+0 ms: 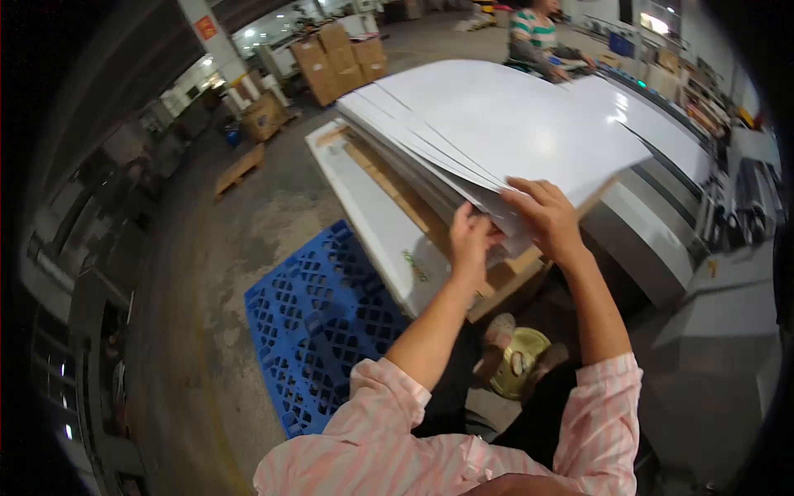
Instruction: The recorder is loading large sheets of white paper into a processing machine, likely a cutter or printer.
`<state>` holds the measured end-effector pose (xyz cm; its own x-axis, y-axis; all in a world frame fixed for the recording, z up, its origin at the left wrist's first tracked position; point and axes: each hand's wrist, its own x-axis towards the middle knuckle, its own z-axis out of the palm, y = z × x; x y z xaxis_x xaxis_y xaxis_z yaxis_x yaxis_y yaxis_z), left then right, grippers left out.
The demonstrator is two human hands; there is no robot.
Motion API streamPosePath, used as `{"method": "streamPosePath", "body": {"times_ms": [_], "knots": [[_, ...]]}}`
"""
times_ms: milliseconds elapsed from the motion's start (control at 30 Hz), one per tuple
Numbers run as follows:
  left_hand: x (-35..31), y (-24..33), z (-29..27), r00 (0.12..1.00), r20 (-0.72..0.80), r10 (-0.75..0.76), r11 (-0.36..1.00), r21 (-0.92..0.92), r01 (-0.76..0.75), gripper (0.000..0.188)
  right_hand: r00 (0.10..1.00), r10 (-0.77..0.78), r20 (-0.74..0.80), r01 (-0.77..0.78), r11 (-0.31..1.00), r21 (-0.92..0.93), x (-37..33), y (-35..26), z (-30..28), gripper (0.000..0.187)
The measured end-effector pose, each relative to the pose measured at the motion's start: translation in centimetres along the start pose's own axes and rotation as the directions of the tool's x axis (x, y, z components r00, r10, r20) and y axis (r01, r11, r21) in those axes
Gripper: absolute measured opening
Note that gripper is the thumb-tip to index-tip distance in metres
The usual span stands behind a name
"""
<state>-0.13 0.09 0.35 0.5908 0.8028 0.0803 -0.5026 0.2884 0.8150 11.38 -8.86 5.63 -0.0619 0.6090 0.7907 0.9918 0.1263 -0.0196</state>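
Observation:
A stack of large, glossy white sheets [513, 116] lies in front of me, its near corner lifted and bent, with several top sheets fanned apart along the left edge. My right hand [546, 217] is closed on that raised corner, its fingers over the upper side. Just to the left, my left hand [473, 244] is curled at the sheet edges below the bend; its fingertips are partly hidden by the paper. Wooden boards [389, 186] show under the stack, beside a pale flat panel [364, 202].
A blue plastic pallet [277, 339] lies on the floor at left. Grey machinery [653, 236] stands close on the right. Between my feet is a round yellowish object [521, 372]. Cardboard boxes [335, 62] are stacked at the back. A person [533, 33] in a striped shirt is beyond the sheets.

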Motion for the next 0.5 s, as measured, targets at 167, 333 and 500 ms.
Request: {"method": "streamPosePath", "body": {"times_ms": [167,333,500], "knots": [[0.6,-0.9,-1.0,0.995,0.103,0.004,1.0,0.002,-0.004,0.034,0.992,0.045,0.115,-0.039,0.998,-0.056,-0.6,-0.3,-0.2,0.041],[0.5,-1.2,-0.9,0.993,0.121,-0.007,1.0,0.009,0.006,0.042,0.964,0.217,0.156,-0.217,0.976,-0.018,-1.0,-0.7,-0.9,0.026],[0.1,-1.0,-0.8,0.99,0.144,0.009,1.0,0.02,-0.012,0.042,0.947,0.276,0.166,-0.273,0.961,-0.041,-0.7,-1.9,-0.5,0.023]]}}
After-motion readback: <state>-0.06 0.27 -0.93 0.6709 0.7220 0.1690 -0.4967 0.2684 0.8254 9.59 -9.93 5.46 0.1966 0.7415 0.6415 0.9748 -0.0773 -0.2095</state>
